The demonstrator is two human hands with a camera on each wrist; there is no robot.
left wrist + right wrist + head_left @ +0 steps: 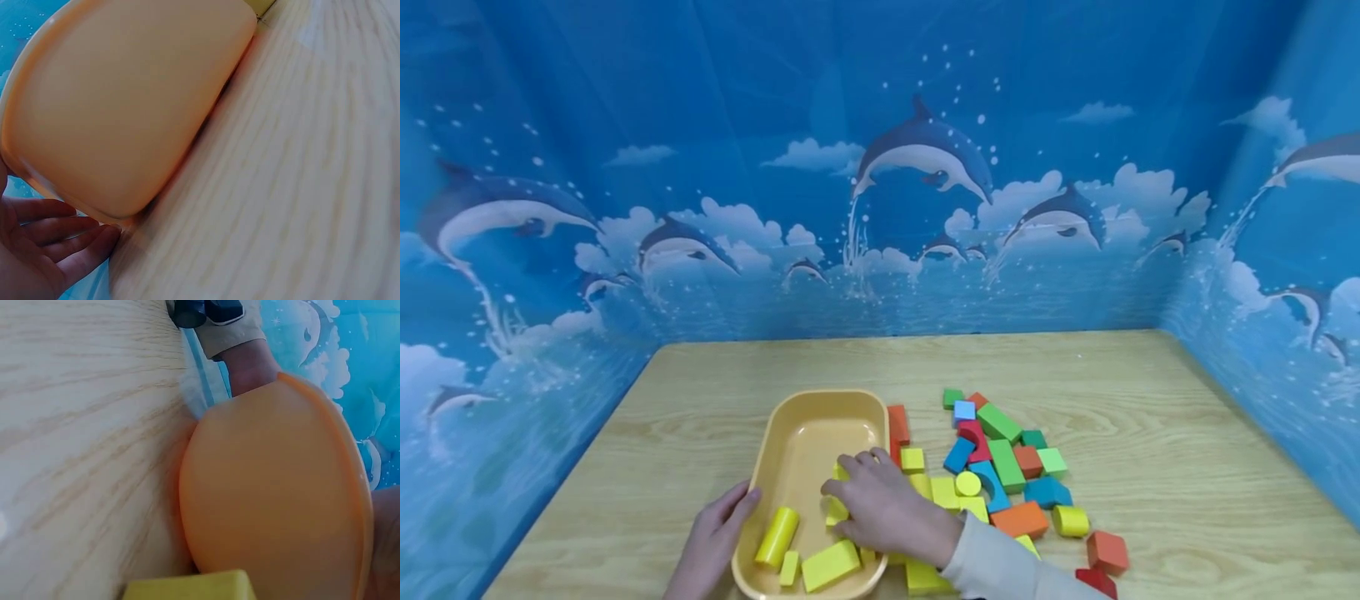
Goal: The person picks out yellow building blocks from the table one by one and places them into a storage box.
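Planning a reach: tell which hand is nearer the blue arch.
Right: the right hand is over the tray, left of the blue arch; the left hand, farther away, holds the tray's left side.

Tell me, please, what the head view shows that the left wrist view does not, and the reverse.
Only the head view shows the right grip, the yellow cylinder inside the tray and an orange block.
Only the left wrist view shows the tray's outer side up close.
Both show the tray, left grip, wood-grained table and blue backdrop.
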